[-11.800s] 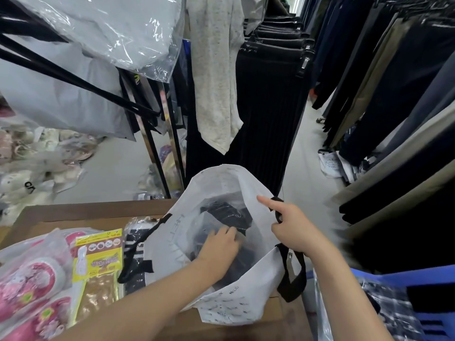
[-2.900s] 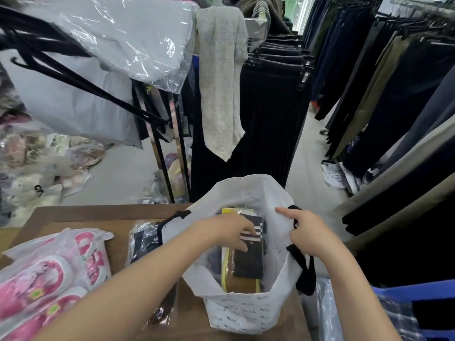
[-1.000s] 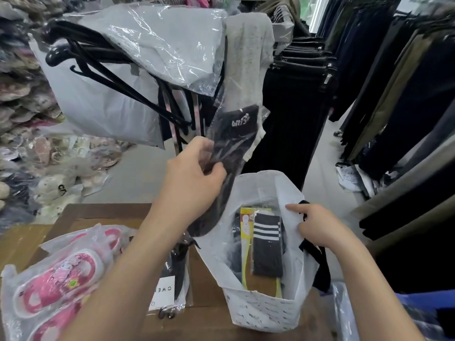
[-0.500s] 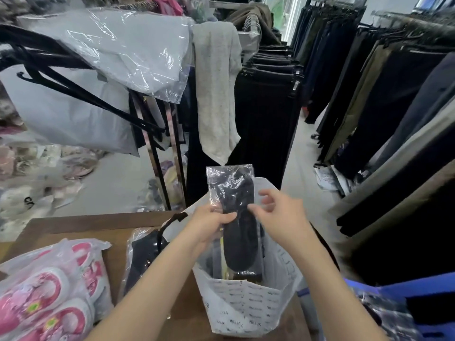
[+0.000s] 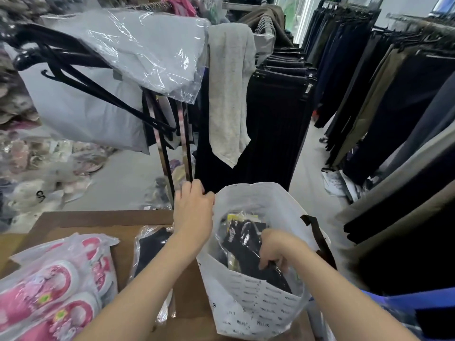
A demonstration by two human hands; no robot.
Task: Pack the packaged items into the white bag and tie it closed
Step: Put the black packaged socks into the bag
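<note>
No longer holds the black packet [image 5: 243, 247] upright over the mouth as half a second ago: now presses it down inside the white bag [image 5: 258, 306], lower centre of the frame, with the left hand [image 5: 194, 212] shifted out to the bag's left rim.

Keeps the bag standing at the right end of the brown surface [image 5: 98, 219], close to its right edge. Leaves the pink slipper packs [image 5: 49, 291] at lower left and one dark packet [image 5: 150, 244] just left of the bag, all yet to go in.

Closes the left fingers on the rim. Clamps the fingers of the right hand [image 5: 275, 249] on the black packet, among those already inside.

To do the step well: keep the mouth pulled wide, slide the packet flat against the others, save depth for the bulky slippers.

Mind the surface's right edge; probably easy to tip the bag there. Open room only at mid-surface, between slippers and bag, partly taken by the dark packet. Keep the black strap [image 5: 317, 232] free for tying.
</note>
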